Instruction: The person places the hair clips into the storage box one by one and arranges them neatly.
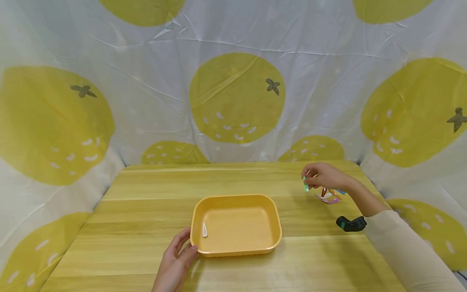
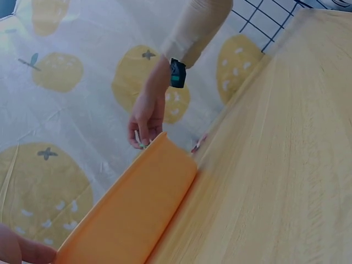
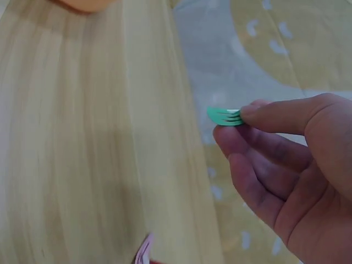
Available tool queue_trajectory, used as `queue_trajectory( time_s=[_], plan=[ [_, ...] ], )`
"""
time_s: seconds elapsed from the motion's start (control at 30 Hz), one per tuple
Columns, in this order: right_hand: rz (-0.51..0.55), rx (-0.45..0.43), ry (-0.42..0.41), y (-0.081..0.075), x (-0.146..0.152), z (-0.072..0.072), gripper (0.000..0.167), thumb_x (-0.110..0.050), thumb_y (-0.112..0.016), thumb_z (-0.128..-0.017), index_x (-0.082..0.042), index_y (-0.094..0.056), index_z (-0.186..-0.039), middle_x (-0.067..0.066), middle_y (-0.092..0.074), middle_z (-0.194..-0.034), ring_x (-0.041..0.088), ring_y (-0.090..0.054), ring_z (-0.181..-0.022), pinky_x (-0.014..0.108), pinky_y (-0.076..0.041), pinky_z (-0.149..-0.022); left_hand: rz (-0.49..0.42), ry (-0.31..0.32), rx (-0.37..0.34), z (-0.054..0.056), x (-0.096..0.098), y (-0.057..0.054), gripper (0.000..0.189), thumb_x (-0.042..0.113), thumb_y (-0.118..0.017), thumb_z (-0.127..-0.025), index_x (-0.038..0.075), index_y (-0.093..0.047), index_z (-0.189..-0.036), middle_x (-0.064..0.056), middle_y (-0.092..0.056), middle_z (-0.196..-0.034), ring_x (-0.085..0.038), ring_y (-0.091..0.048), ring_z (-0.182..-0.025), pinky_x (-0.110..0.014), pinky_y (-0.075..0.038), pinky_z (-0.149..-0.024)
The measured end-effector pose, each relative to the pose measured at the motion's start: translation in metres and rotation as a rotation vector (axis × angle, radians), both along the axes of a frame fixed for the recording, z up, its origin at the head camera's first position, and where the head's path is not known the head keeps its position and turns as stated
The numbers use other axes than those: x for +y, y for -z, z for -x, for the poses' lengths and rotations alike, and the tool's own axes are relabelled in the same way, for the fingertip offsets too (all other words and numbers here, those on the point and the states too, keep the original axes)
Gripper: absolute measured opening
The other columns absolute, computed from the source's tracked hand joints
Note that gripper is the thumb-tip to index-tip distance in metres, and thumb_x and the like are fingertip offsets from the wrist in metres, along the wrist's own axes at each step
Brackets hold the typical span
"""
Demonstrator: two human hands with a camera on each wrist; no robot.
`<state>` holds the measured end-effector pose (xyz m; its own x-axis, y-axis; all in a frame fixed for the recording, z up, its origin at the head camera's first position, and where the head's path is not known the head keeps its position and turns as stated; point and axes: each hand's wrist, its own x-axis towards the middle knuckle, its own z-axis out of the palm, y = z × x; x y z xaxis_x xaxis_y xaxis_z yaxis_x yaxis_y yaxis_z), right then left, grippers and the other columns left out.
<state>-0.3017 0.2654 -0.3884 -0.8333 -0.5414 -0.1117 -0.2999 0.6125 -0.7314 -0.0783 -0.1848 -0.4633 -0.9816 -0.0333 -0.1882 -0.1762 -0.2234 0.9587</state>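
Observation:
My right hand [image 1: 322,175] is raised over the table's right side, pinching a green snap hair clip [image 3: 224,116] between thumb and fingertips. Close below it lies a small pile of hair clips [image 1: 331,200] in pink, white, red, orange and blue. A yellow-orange plastic tray [image 1: 237,252] stands at the front middle, with one white hair clip [image 1: 204,230] inside near its left wall. At the tray's front left corner, my left hand [image 1: 175,259] grips the rim, thumb on the near edge and fingers along the outer left side.
A black device [image 2: 177,73] with a green mark sits at the right wrist, by the sleeve. The wooden table [image 1: 146,219] is backed by a white curtain [image 1: 153,93] printed with large yellow fruit. Dark wire grid [image 2: 264,22] shows beyond the table in the left wrist view.

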Motion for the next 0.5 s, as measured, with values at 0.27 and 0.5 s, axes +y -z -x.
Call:
queue_trajectory(
  time_s=[0.27, 0.5],
  plan=[
    [0.013, 0.012, -0.122, -0.007, -0.036, 0.002, 0.009, -0.005, -0.065, -0.102, -0.002, -0.064, -0.11, 0.007, -0.071, -0.089, 0.031, -0.07, -0.084, 0.042, -0.062, -0.076, -0.004, -0.004, 0.01, 0.0, 0.0, 0.0, 0.062, -0.006, -0.053, -0.101, -0.006, -0.025, -0.156, -0.025, -0.025, -0.16, -0.049, -0.03, -0.145, -0.037, -0.049, -0.106],
    [0.025, 0.017, -0.21, -0.011, -0.072, 0.002, 0.003, -0.004, -0.064, -0.102, -0.005, -0.065, -0.105, 0.007, -0.072, -0.085, 0.024, -0.069, -0.079, 0.052, -0.06, -0.077, 0.004, -0.008, 0.02, 0.0, -0.001, 0.002, 0.061, -0.006, -0.051, -0.102, -0.007, -0.024, -0.157, -0.027, -0.024, -0.16, -0.049, -0.03, -0.144, -0.038, -0.049, -0.106]
  ],
)
